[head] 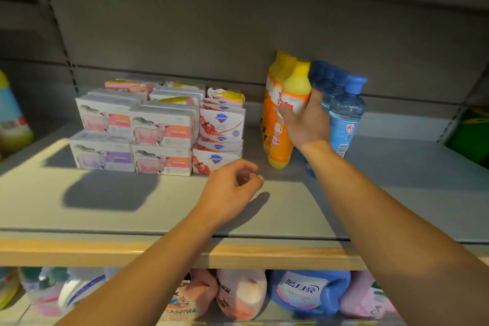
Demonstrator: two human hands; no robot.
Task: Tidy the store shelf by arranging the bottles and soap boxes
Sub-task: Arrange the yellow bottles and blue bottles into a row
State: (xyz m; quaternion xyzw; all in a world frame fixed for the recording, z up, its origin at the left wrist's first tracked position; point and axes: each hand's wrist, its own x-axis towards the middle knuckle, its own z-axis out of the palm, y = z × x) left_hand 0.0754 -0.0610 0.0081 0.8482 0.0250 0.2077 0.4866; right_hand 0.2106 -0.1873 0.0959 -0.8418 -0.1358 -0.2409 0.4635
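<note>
On the grey shelf [105, 201], the front orange dish-soap bottle [293, 98] is being gripped by the right hand [308, 120], whose fingers are being curled round its waist from the right side while the thumb is being pressed across the label. The bottle is being held upright, its long axis vertical, at the head of a row of like orange bottles [272, 103] running toward the back panel, with the row of blue bottles [345, 114] standing just beside it on the right. The left hand [230, 193] is being held above the bare shelf front, fingers loosely curled with nothing inside them, near the lower corner of the Safeguard soap boxes [221, 137], which are being kept stacked touching the sheep-printed soap boxes [132, 135] on their left. A gap of open shelf is being left between boxes and bottles. Since the bottle is already being held by the nearer right hand, any straightening would likely be done by sliding it along the row's line; the boxes lie closer to the left hand.
</note>
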